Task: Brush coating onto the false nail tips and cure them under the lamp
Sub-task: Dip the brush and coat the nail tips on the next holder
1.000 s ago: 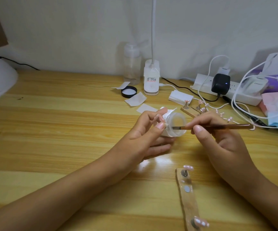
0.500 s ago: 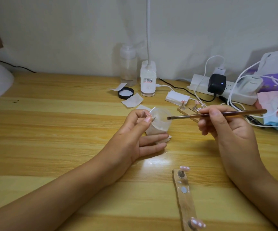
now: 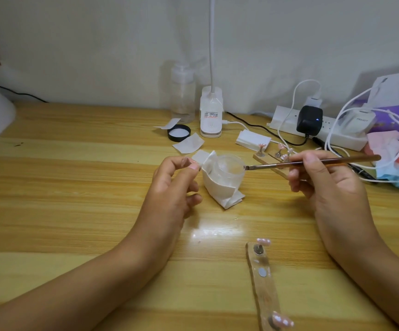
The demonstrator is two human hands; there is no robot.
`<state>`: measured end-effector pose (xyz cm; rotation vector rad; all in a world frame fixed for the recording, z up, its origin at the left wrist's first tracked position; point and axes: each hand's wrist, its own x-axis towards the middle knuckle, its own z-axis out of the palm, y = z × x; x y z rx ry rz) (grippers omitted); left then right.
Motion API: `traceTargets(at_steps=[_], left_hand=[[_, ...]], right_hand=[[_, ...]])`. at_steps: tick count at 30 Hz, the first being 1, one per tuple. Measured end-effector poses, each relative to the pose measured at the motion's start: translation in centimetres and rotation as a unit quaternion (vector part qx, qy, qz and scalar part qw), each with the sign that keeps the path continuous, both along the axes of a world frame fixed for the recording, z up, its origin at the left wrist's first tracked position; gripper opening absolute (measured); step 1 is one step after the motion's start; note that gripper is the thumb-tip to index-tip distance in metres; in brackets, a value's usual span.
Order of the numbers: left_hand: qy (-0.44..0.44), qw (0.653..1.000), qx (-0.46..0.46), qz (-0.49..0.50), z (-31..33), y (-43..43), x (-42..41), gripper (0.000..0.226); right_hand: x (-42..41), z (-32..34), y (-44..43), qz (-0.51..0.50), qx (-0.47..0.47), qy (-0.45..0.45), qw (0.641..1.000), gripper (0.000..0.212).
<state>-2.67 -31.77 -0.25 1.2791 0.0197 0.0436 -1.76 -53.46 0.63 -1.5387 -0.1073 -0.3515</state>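
The brush [image 3: 313, 162] is being pinched by the R hand [image 3: 325, 180], its tip being held at the rim of the clear jar [image 3: 228, 168], which is sitting wrapped in white tissue [image 3: 220, 191] on the table [image 3: 74, 187]. The L hand [image 3: 174, 185] is being held just beside the tissue, fingers loosely curled w/ nothing gripped. 2 false nail tips [image 3: 263, 241] are being carried on the near wooden strip [image 3: 264, 287] in front of the jar, more on a 2nd strip [image 3: 265, 160] behind the brush, w/ the lamp [image 3: 211, 113] at the back.

Right hand [image 3: 325, 187] pinched the brush [image 3: 351, 159], tip at the rim of the tissue-wrapped jar [image 3: 227, 169]; left hand [image 3: 172, 187] curled just beside it. Nail tips [image 3: 263, 241] sat on a stick [image 3: 264, 290] nearer me.
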Motion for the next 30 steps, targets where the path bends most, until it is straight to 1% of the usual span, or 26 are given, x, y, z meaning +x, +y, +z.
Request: traceTargets(at_steps=[3, 5, 7, 8, 9, 14, 18, 22, 26, 30], left_hand=[[0.003, 1.0, -0.017, 0.016, 0.2, 0.1, -0.1, 0.013], [-0.001, 1.0, -0.021, 0.015, 0.3, 0.1, -0.2, 0.018], [-0.006, 1.0, -0.027, 0.014, 0.4, 0.1, -0.3, 0.029], [-0.008, 1.0, -0.027, 0.011, 0.3, 0.1, -0.3, 0.033], [-0.009, 1.0, -0.026, 0.008, 0.4, 0.1, -0.3, 0.032], [-0.024, 0.999, 0.001, -0.025, 0.3, 0.1, -0.5, 0.012], [-0.025, 0.999, 0.011, -0.039, 0.3, -0.2, -0.4, 0.011], [-0.045, 0.996, 0.037, -0.063, 0.2, -0.2, -0.6, 0.013], [-0.064, 0.99, 0.084, -0.097, 0.5, -0.4, -0.9, 0.015], [-0.061, 0.982, 0.127, -0.128, 0.5, -0.4, -1.2, 0.019]], right_hand=[[0.0, 0.0, 0.0, -0.005, -0.001, -0.003, 1.0, 0.03], [0.0, -0.1, -0.1, -0.01, -0.002, -0.005, 1.0, 0.024], [0.2, -0.2, -0.1, -0.015, -0.003, -0.008, 1.0, 0.019], [0.2, -0.2, -0.1, -0.016, -0.006, -0.01, 1.0, 0.019], [0.2, -0.2, -0.1, -0.016, -0.008, -0.012, 1.0, 0.021], [0.1, -0.1, -0.1, 0.005, -0.009, -0.028, 1.0, 0.027], [0.2, -0.3, -0.2, 0.009, -0.023, -0.02, 1.0, 0.025], [0.3, -0.3, -0.3, 0.002, -0.019, -0.025, 0.999, 0.029], [0.2, -0.1, -0.4, 0.025, 0.042, -0.03, 0.998, 0.031], [0.2, 0.2, -0.6, 0.106, 0.115, -0.008, 0.988, 0.035]])
